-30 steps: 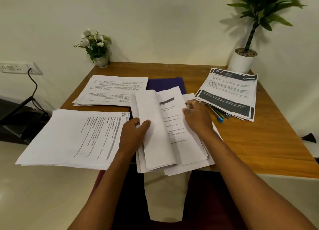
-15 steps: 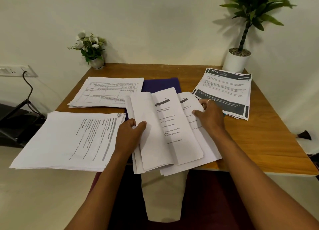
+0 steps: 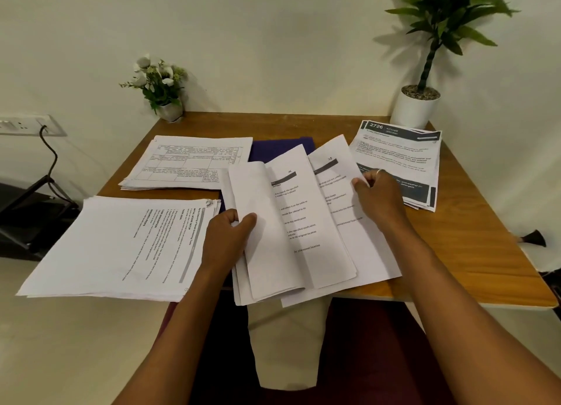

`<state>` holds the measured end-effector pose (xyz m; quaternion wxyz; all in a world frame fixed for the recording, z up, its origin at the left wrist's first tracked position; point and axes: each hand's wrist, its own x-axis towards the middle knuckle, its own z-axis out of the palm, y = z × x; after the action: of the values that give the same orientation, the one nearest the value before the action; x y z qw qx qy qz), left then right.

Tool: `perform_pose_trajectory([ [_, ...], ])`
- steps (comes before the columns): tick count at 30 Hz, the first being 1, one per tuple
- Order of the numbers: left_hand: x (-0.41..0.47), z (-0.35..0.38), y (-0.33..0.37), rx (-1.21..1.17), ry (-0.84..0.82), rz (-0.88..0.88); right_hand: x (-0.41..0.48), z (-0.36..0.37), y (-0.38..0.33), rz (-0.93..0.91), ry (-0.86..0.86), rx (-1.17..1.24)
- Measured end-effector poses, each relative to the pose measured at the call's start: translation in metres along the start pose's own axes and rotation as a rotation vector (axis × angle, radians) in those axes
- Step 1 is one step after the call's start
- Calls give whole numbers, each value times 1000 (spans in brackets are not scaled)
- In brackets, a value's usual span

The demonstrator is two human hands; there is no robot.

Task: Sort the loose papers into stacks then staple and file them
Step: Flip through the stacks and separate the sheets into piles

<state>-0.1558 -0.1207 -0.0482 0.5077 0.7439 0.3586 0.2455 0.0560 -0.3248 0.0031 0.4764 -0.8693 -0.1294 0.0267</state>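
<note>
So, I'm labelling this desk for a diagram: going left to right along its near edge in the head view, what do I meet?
Sideways-text stack → left hand → folded-back bundle → loose sheet → right hand.

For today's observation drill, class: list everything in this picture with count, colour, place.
table: one, brown, by wall
centre stack: one, white, near edge
side sheet: one, white, right of centre stack
left stack: one, white, near left
form stack: one, white, far left
banded stack: one, white-and-dark, far right
folder: one, purple, under centre stack
flower pot: one, white, far-left corner
potted plant: one, green, far-right corner
socket: one, white, left wall
left hand: one, grips centre stack
right hand: one, pinches side sheet
</note>
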Motion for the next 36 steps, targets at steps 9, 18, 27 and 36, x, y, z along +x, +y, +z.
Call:
perform_pose_trajectory([
  [9,-1,1,3,18,13,7,19,-34,-25,-67,141,-22],
  [18,-2,1,3,-3,0,-4,30,-59,-40,-120,200,-30],
  [27,-4,1,5,8,2,-13,38,-78,-67,-198,322,45],
  [36,-3,-2,6,13,-13,-18,50,-89,-88,-223,383,141],
])
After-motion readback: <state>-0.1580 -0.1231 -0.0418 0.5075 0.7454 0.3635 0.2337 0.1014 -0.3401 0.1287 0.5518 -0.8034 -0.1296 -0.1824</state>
